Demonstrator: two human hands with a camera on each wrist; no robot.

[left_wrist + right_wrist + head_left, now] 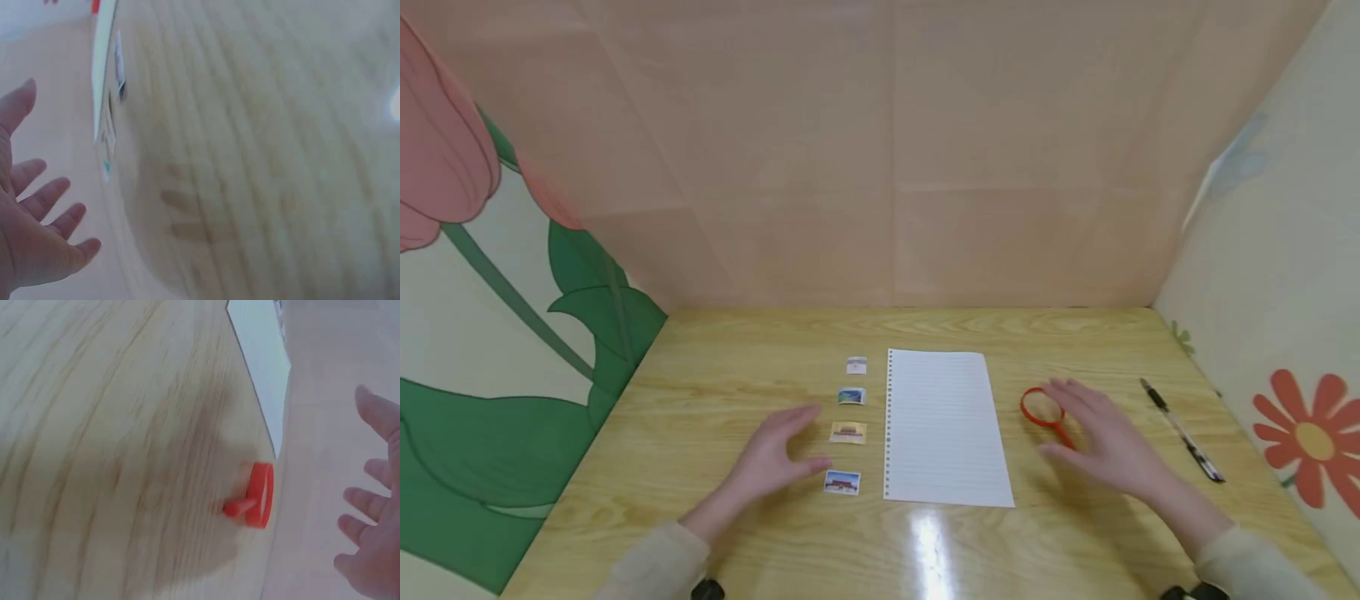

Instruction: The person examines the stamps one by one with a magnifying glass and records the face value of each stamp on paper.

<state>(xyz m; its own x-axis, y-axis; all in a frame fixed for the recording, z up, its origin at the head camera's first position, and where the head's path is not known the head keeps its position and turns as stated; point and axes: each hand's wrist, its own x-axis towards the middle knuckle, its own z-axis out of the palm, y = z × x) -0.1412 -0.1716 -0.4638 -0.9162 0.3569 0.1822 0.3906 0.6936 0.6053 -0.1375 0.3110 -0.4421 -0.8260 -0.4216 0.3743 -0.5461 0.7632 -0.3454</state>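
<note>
My left hand (775, 454) hovers over the table with fingers spread, holding nothing. Just right of it, a column of small stamps runs away from me: a blue-and-red one (842, 482) nearest, then a yellow one (847, 432), a blue-green one (852, 396) and a pale one (856, 365). A lined sheet of paper (947, 425) with punched holes lies beside them. My right hand (1105, 437) is above the red magnifying glass (259, 495), fingers extended and apart from it; in the head view the hand partly covers its rim.
A black-gripped pen (1182, 429) lies at the right of the wooden table (715, 367). Behind the table rises a pinkish-brown covering (790, 167). Flower-patterned panels (1315, 442) flank both sides. Light glares off the front of the tabletop.
</note>
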